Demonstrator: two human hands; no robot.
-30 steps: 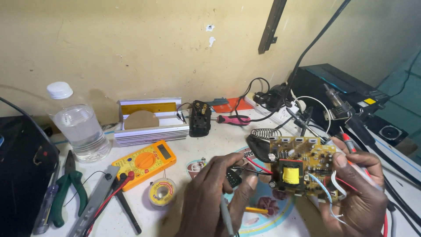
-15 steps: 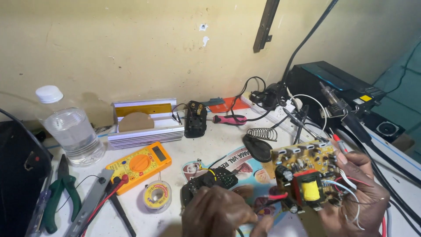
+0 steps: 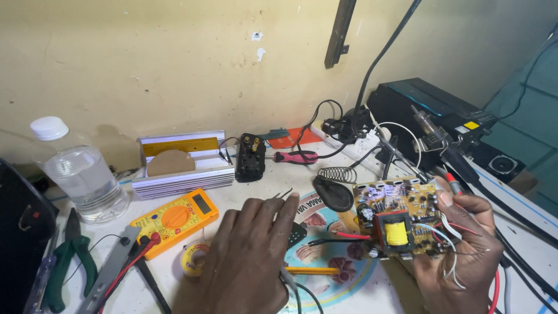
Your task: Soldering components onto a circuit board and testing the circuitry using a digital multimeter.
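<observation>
Holding the tan printed circuit board with the yellow-taped transformer point(image 3: 401, 224) at lower right of the frame, your right hand point(image 3: 465, 250) has thumb and fingers clamped on its right edge, loose red and white wires trailing over the palm. Expect it to be light and stiff but fragile: solder joints, thin leads and tall capacitors won't like pressure. Grip by the bare edges, not the components or the wires.

Your left hand point(image 3: 250, 256) sits lower centre, palm down, fingers stretched out together over the bench, clamped on nothing I can see; whether the fingertips touch the surface, can't tell. A yellow pencil-like stick point(image 3: 311, 270) lies just beside it.

Bench is a white tabletop point(image 3: 267, 180), cluttered. Left of frame: yellow multimeter with red probe leads point(image 3: 174, 218), small solder spool point(image 3: 192, 259), green-handled pliers point(image 3: 67, 267), clear plastic water bottle with white cap point(image 3: 81, 174). Centre: black soldering-iron stand with coil spring point(image 3: 334, 189) on a round printed mat point(image 3: 325, 256), pink-handled screwdriver point(image 3: 296, 157). Upper right: black box unit point(image 3: 430, 107) with cables. Behind it all, a scuffed yellowish wall point(image 3: 174, 58).
</observation>
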